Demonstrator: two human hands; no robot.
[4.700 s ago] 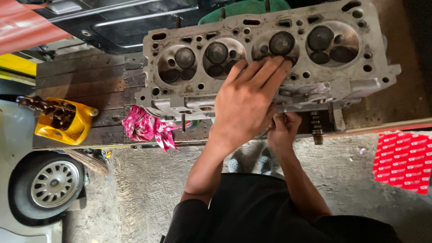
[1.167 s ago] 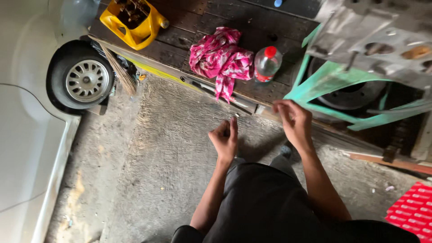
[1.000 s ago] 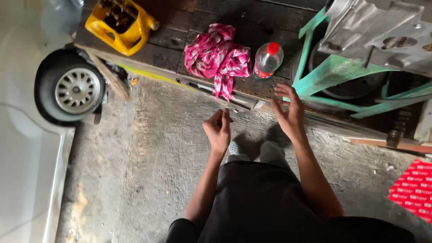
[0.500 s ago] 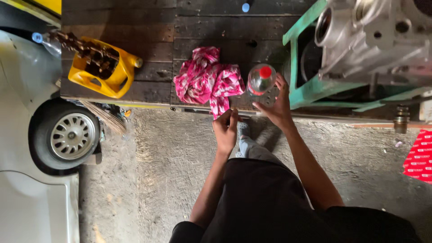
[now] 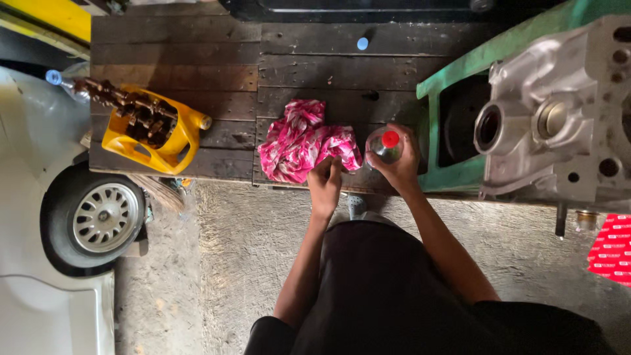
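Observation:
My right hand [image 5: 398, 165] wraps around a clear plastic bottle with a red cap [image 5: 384, 144] standing on the dark wooden bench [image 5: 296, 66]. My left hand [image 5: 325, 183] rests at the bench's front edge, its fingertips touching the lower corner of a crumpled pink and white rag [image 5: 303, 141]. The rag lies just left of the bottle.
A grey metal cylinder head [image 5: 559, 131] sits on a green frame [image 5: 453, 92] at the right. A cut yellow jug [image 5: 152, 135] holding dark metal parts stands at the bench's left. A white car's wheel [image 5: 98, 217] is at lower left, a red packet [image 5: 611, 246] at the right.
My right hand has closed around the bottle. My left hand has moved up to the rag's edge. The view has shifted left, away from the cylinder head.

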